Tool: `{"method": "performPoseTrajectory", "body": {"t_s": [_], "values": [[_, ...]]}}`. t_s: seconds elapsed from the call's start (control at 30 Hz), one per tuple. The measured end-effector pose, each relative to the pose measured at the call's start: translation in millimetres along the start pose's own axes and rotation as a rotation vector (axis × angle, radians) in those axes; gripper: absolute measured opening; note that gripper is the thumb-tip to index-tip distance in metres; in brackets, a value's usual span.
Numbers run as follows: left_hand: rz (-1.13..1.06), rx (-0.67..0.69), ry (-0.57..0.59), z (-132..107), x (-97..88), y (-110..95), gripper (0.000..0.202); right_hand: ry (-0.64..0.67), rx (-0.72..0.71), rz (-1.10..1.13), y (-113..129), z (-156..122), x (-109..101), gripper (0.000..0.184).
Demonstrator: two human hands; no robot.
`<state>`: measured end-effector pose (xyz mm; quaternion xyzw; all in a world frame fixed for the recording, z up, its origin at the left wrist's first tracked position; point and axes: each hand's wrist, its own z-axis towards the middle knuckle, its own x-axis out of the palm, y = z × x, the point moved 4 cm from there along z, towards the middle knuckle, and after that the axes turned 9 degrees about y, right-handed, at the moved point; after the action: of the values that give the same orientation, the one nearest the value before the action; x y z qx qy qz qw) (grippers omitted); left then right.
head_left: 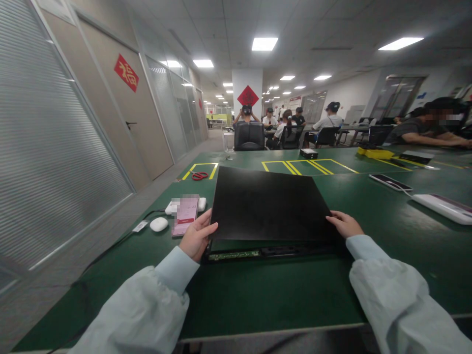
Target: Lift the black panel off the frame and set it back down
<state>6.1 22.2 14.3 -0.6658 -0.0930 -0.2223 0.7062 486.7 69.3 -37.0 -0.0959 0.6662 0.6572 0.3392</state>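
A flat black screen panel [271, 206] is held between my two hands, tilted above the green table. My left hand [199, 233] grips its left edge, thumb on the front face. At the opposite edge, my right hand [344, 224] pinches the panel between thumb and fingers. Below the panel's near edge lies a black frame [295, 250], with a strip of green circuit board [234, 255] showing at its left. The panel hides most of the frame's inside.
Left of the panel lie a phone [185, 216], a white rounded case [159, 224] and a cable. Red scissors [199, 176] rest farther back. To the right are a dark phone [391, 182], a white device [444, 206] and a yellow tray [375, 153]. Several people sit beyond the green table [280, 300].
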Motion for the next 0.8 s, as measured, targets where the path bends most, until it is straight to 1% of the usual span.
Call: {"method": "performPoseTrajectory", "body": {"t_s": [0.1,0.27,0.37,0.47,0.57,0.63,0.73,0.8], "values": [[0.002,0.01,-0.011,0.9,-1.9,-0.2,0.066,-0.04,-0.021,0.026,0.6,-1.1,-2.4,0.021],[-0.006,0.034,-0.078,3.5,-9.3,-4.5,0.06,-0.079,-0.05,0.035,1.1,-1.8,-4.5,0.021],[-0.026,0.036,-0.104,5.4,-12.6,-5.2,0.054,-0.097,-0.08,0.118,2.3,-3.1,-6.3,0.022],[-0.032,0.009,-0.117,6.5,-13.8,-3.2,0.049,-0.089,-0.068,0.244,2.3,-4.7,-8.8,0.027],[-0.035,-0.019,-0.14,6.8,-15.1,-1.4,0.046,-0.024,-0.035,0.396,5.5,-8.7,-9.1,0.039],[-0.033,-0.035,-0.151,7.0,-16.2,-0.8,0.046,0.069,-0.052,0.504,13.7,-14.5,-7.6,0.045],[-0.037,-0.049,-0.15,7.6,-17.5,-0.7,0.05,0.241,-0.101,0.622,32.0,-28.5,-5.5,0.045],[-0.048,-0.049,-0.14,8.0,-17.4,-0.9,0.055,0.305,-0.057,0.679,39.5,-37.8,-5.2,0.041]]}}
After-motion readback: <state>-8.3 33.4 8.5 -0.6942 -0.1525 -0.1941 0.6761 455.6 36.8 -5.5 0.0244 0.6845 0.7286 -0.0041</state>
